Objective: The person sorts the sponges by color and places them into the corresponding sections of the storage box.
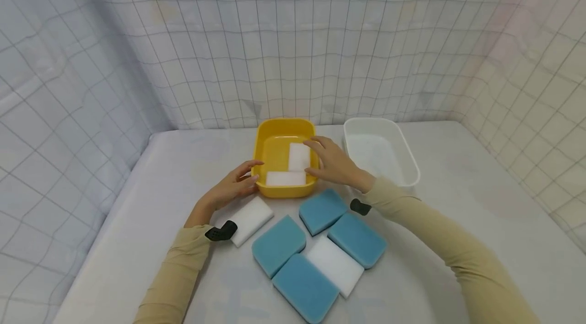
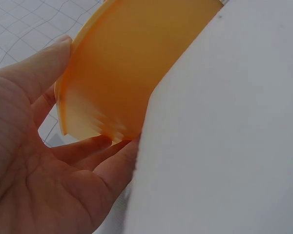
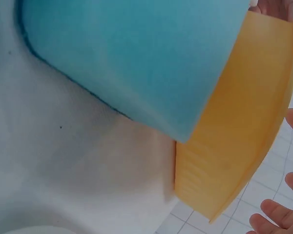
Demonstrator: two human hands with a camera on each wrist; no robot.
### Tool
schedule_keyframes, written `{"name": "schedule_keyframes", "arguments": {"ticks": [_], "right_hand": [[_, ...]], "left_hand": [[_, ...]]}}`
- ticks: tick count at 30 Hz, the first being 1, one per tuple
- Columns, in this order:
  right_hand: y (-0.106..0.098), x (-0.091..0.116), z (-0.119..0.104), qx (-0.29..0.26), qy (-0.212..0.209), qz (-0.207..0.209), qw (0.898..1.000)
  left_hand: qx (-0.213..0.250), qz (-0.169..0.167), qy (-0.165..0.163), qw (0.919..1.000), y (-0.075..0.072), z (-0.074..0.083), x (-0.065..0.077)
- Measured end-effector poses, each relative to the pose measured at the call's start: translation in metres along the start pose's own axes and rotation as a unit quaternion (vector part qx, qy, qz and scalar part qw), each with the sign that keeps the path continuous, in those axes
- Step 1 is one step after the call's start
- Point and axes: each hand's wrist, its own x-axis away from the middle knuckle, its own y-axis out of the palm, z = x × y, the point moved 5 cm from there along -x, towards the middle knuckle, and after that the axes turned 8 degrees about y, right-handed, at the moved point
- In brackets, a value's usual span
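Sponges point(image 1: 305, 288) in blue, four of them, lie nearest me on the tabletop point(image 1: 458, 176), grouped about a white block point(image 1: 335, 265); a second white block point(image 1: 253, 221) sits just beside my left wrist; all look like foam, so I'd expect them light, soft and springy, hardly slippery; a mild pinch across the long edges should do. My left hand point(image 1: 231, 186) grips the near left rim of the yellow tub point(image 1: 287, 192), which looks like thin, stiff plastic, easily nudged; inside, the nearer block point(image 1: 286, 178) lies across the near end, the farther block point(image 1: 299, 157) lengthwise by the right wall; over that one my right hand point(image 1: 336, 164) has its fingers spread and loosely bent; whether the tips touch it, I cannot tell. Beyond my right wrist stands the white tub point(image 1: 371, 148), its pale floor showing; behind both hangs gridded cloth point(image 1: 293, 49).
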Motion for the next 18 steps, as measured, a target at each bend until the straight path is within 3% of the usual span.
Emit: {"name": "schedule_keyframes", "arguments": {"ticks": [18], "right_hand": [[-0.007,0.03,-0.013,-0.016,-0.02,0.0,1.0]], "left_hand": [[-0.005,0.002,-0.004,1.0,0.0,0.0,0.001]]}}
